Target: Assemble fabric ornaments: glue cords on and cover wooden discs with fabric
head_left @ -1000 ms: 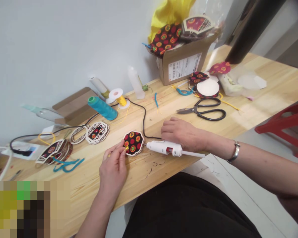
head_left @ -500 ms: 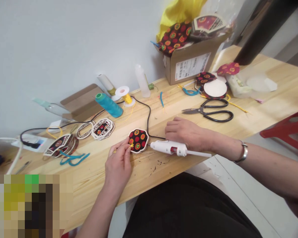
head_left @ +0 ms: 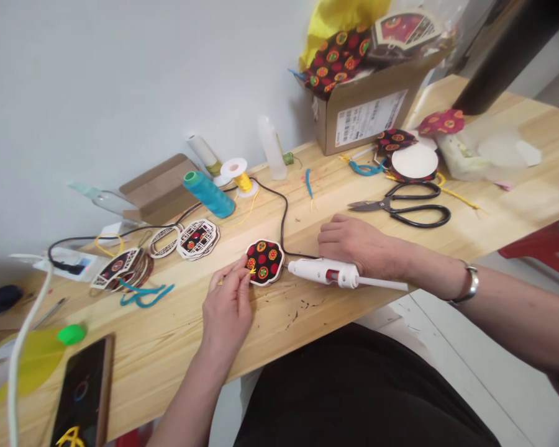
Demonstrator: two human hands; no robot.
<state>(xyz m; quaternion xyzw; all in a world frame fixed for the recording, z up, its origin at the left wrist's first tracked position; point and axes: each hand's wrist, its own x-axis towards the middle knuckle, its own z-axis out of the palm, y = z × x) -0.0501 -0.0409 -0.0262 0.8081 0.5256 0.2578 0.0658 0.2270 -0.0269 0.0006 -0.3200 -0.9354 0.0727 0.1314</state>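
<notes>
My left hand pinches a thin yellow cord against the left edge of a small scalloped fabric piece, black with red and yellow circles, lying on the wooden table. My right hand rests curled on the table just behind a white hot glue gun, touching its handle. The gun's nozzle points left toward the fabric piece, and its black cable runs back toward the wall.
Black scissors lie right of my right hand. A cardboard box of patterned fabric stands at the back. A teal thread spool, yellow spool, stacked cutout pieces, teal cords and a phone lie at the left.
The view has shifted left and down, bringing the phone and a green cap into sight. Both hands stay in place at the fabric piece and glue gun.
</notes>
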